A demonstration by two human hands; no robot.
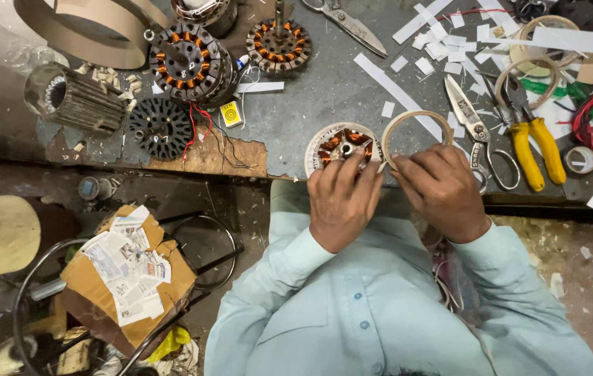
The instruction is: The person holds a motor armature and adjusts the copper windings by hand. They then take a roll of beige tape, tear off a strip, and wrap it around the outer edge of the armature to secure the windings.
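Fingers of the left hand (341,202) curl down over a round stator (341,147) with copper windings, gripping its near edge at the lip of the bench (324,90); the right hand (442,191), just beside it, pinches the lower rim of a thin tan ring (416,120) that stands tilted against the stator's right side; both hands are closed on what they hold. Just right of the right hand lie scissors (477,132), then yellow-handled pliers (534,143); beyond the hands, white paper strips (397,90) are scattered; far to the left hand's side sit two more wound stators (188,61), well apart.
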